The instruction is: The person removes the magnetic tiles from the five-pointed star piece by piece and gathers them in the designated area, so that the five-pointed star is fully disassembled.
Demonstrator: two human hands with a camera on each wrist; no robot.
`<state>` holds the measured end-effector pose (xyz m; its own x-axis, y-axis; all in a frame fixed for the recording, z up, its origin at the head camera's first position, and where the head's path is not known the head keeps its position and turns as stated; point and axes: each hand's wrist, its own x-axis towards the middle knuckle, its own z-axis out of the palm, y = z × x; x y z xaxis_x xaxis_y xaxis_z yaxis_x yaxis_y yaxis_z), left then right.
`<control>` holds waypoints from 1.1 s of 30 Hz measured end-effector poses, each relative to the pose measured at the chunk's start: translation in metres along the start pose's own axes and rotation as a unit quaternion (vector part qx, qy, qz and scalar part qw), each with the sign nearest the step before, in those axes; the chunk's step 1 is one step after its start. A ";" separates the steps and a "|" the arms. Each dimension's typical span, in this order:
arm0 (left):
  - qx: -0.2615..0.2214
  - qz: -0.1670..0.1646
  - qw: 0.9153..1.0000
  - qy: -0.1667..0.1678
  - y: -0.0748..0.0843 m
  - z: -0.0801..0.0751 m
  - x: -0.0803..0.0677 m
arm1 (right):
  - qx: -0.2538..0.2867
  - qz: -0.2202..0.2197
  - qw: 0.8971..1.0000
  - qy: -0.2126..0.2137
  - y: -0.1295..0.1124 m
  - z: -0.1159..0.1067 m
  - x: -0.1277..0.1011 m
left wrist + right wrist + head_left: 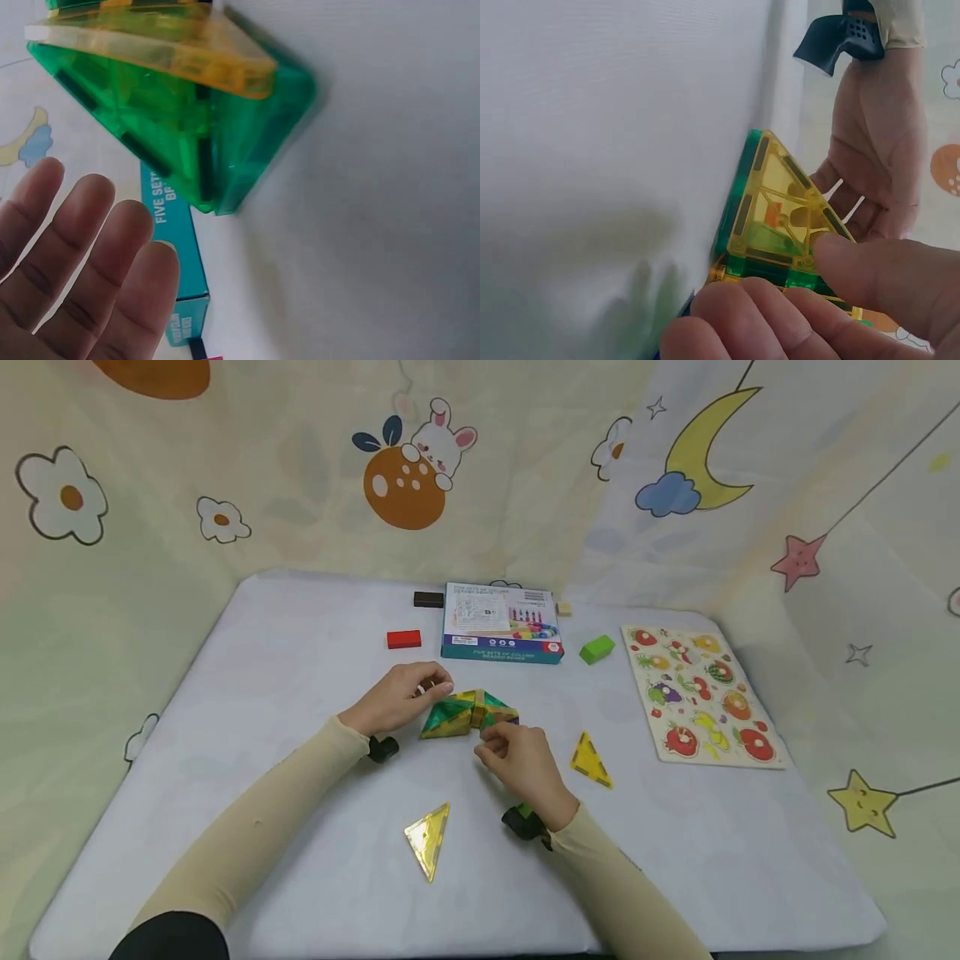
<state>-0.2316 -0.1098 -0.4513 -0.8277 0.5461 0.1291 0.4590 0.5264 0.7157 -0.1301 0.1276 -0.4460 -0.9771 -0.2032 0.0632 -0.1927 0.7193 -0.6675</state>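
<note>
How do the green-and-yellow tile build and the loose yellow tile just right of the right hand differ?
Colour: the tile build mixes green and yellow; the loose tile is all yellow.
Makeup: the build joins several tiles; the loose tile is single.
Pose: the build stands up; the loose tile lies flat.
Shared: yellow triangles.

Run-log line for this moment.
left hand: fingers extended, beside tile build | right hand: by build's right end, grip unclear | two yellow triangles: lying loose
</note>
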 end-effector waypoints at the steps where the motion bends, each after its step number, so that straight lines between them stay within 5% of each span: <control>1: 0.000 0.002 1.000 -0.001 0.000 0.000 0.000 | -0.001 0.000 1.000 0.000 0.000 0.000 0.000; 17: 0.019 0.004 0.999 -0.025 -0.007 0.004 0.008 | 0.004 0.005 1.000 -0.014 -0.001 0.001 -0.001; 26: 0.063 0.010 0.995 -0.078 -0.012 0.012 0.012 | -0.007 0.015 1.000 -0.015 0.005 0.003 0.000; 33: 0.077 0.011 0.994 -0.075 -0.013 0.014 0.010 | -0.016 0.029 0.999 -0.022 0.013 -0.001 0.010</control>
<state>-0.2413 -0.1020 -0.4691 -0.7647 0.6436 0.0304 0.5291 0.6004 0.5996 -0.1420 0.1355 -0.4531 -0.9817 -0.1902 -0.0083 -0.1400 0.7507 -0.6456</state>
